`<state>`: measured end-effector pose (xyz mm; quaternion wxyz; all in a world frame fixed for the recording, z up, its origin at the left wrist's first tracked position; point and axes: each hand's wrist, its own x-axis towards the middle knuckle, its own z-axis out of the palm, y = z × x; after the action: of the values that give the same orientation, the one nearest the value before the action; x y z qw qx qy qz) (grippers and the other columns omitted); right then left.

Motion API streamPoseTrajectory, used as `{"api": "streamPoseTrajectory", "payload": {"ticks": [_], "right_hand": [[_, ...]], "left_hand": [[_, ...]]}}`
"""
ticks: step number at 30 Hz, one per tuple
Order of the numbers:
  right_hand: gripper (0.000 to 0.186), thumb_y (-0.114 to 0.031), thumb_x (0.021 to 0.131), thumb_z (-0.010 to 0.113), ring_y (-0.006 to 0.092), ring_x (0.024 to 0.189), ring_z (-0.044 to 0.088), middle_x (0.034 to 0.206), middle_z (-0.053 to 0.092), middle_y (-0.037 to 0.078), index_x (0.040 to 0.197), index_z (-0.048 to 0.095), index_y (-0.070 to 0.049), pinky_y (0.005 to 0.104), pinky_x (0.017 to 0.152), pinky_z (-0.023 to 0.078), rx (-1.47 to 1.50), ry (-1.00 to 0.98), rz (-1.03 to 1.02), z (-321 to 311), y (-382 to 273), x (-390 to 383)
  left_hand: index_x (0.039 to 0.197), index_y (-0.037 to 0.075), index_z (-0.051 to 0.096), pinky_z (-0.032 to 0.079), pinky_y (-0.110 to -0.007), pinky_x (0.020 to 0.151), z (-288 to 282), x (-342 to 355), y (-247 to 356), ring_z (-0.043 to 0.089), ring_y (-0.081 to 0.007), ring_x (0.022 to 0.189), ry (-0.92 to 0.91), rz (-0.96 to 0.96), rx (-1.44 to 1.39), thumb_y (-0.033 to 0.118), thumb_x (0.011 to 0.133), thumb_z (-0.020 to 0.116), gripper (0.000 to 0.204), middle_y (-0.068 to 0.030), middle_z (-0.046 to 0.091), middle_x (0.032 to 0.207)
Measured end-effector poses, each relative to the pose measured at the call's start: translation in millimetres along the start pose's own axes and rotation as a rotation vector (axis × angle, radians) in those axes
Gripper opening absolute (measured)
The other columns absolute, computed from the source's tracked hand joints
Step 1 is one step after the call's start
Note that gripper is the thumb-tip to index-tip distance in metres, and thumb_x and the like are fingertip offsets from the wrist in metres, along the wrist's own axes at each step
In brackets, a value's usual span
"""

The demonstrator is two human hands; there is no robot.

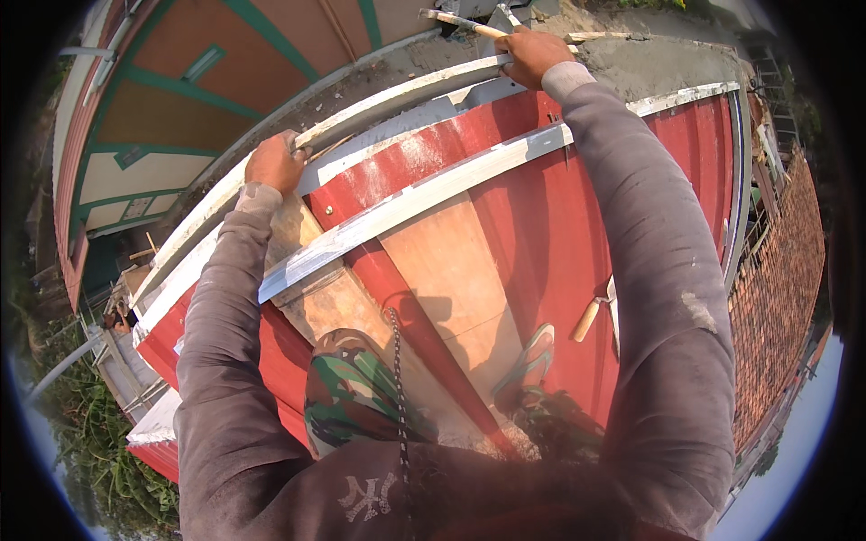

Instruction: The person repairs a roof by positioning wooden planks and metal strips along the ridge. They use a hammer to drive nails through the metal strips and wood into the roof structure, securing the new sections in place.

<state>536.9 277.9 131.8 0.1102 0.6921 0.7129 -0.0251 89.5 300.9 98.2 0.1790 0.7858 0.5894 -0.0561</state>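
Observation:
My left hand (pixel 275 162) grips the top edge of a long white-painted plank (pixel 379 108) that runs along the upper rim of red formwork panels (pixel 541 234). Further right along that plank, my right hand (pixel 532 52) is closed around a wooden-handled tool (pixel 462 23); its working end is hard to make out. A second white batten (pixel 424 194) crosses the red panels below both hands. Both arms are in grey long sleeves and stretched forward.
A hammer with a wooden handle (pixel 591 316) lies on the red panel at the right. My foot in a green sandal (pixel 530 361) and my camouflage-trousered knee (pixel 352 388) rest on bare plywood (pixel 451 270). Grey concrete (pixel 649 63) lies beyond the rim. A tiled roof (pixel 780 270) and the ground lie far below.

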Motion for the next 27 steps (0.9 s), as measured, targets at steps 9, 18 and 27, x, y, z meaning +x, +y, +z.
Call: {"api": "streamPoseTrajectory", "payload": {"ticks": [9,18,27], "right_hand": [[0.042,-0.034,0.089,0.082,0.0340,0.119,0.070,0.127,0.070,0.011,0.129,0.074,-0.025,0.0456,0.102,0.057,0.035,-0.105,0.041,-19,1,-8],[0.041,-0.038,0.088,0.084,0.0347,0.117,0.070,0.126,0.070,0.012,0.125,0.075,-0.021,0.0466,0.099,0.057,0.045,-0.177,0.046,-24,1,-6],[0.036,-0.038,0.087,0.085,0.0331,0.115,0.071,0.119,0.071,0.010,0.116,0.076,-0.019,0.0462,0.097,0.058,0.055,-0.120,0.036,-13,4,-15]], "left_hand": [[0.118,0.009,0.072,0.056,-0.047,0.089,20,-31,-23,0.072,-0.0376,0.104,0.287,0.180,-0.047,0.037,0.092,0.079,0.039,-0.0136,0.073,0.115],[0.127,0.010,0.074,0.056,-0.047,0.093,-2,-13,-36,0.072,-0.0378,0.106,-0.003,0.208,0.035,0.060,0.093,0.072,0.060,-0.0150,0.076,0.120],[0.143,0.007,0.064,0.055,-0.047,0.102,0,-18,-35,0.071,-0.0385,0.119,-0.113,0.041,-0.005,0.068,0.089,0.073,0.083,-0.0231,0.074,0.128]]}}
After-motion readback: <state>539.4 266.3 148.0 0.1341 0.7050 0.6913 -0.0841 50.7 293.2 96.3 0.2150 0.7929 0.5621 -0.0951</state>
